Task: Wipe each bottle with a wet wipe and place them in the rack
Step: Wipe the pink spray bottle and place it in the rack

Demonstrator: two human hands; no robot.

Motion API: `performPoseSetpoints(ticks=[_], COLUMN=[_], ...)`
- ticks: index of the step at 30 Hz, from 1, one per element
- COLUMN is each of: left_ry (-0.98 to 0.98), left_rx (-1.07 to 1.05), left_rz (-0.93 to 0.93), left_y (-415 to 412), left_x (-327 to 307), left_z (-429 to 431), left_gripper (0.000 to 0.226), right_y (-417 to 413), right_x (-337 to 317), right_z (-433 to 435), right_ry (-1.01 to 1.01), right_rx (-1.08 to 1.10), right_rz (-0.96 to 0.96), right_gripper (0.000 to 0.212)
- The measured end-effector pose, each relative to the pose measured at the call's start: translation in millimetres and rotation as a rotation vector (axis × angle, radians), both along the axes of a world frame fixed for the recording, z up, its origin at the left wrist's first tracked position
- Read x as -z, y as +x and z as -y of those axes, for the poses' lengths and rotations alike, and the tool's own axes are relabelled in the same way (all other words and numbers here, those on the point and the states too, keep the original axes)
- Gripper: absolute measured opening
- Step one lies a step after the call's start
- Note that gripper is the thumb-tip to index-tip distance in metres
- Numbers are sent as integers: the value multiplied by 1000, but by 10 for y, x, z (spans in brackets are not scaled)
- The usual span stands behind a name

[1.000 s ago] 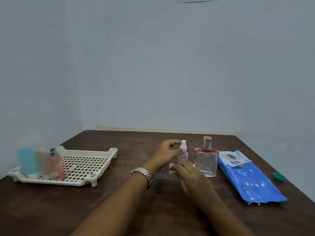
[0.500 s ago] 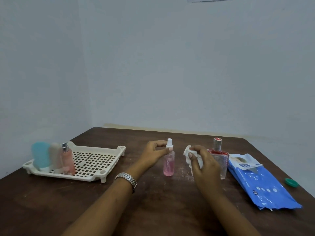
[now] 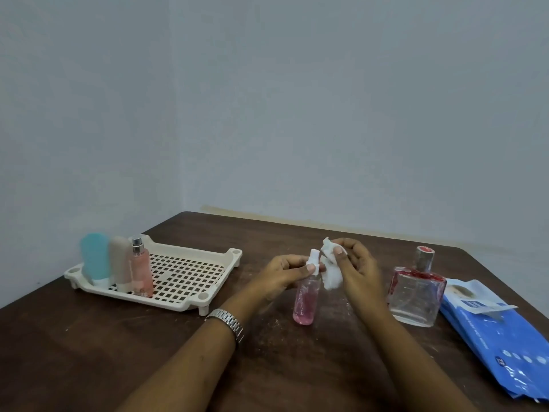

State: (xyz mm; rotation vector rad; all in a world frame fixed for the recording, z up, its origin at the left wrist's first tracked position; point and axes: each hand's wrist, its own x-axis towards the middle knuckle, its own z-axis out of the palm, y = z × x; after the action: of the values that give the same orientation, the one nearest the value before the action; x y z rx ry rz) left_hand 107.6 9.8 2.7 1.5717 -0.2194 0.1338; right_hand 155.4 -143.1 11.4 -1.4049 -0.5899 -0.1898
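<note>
While left hand pinches the bottle, right hand clutches a half-hidden wipe.

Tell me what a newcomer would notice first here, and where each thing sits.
At the centre of the table, the left hand pinches the white top of a small pink spray bottle while the right hand holds a crumpled wet wipe beside it. To the left, a cream rack holds three bottles standing at its left end. To the right are a square glass bottle and a blue wipes pack.
</note>
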Motion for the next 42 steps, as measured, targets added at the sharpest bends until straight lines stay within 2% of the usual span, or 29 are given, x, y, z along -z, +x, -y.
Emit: performPoseSetpoints(ticks=[5, 12, 17, 23, 26, 32, 37, 42], left_ry=[-35, -60, -48, -42, -16, 209, 183, 182], left_rx=[14, -46, -32, -9, -36, -170, -176, -214], left_rz=[23, 80, 58, 95, 138, 201, 236, 198], left_y=[-10, -34, -17, 21, 34, -14, -53, 13], left_x=[45, 77, 86, 77, 71, 14, -15, 77], left_z=[-22, 54, 66, 84, 83, 141, 263, 224], left_gripper=[40, 37, 41, 42, 37, 29, 33, 16], right_y=[-29, -106, -87, -83, -85, -110, -165, -175], right_x=[77, 61, 62, 60, 21, -24, -34, 29], right_z=[-29, 77, 73, 61, 50, 57, 35, 22], right_ry=[-75, -66, -83, -78, -75, -106, -143, -89], right_rx=[-123, -134, -105, -108, -140, -26, 117, 145], right_rz=[56, 143, 184, 182, 169, 236, 302, 314], right_gripper=[9, 16, 11, 32, 17, 7, 7, 2])
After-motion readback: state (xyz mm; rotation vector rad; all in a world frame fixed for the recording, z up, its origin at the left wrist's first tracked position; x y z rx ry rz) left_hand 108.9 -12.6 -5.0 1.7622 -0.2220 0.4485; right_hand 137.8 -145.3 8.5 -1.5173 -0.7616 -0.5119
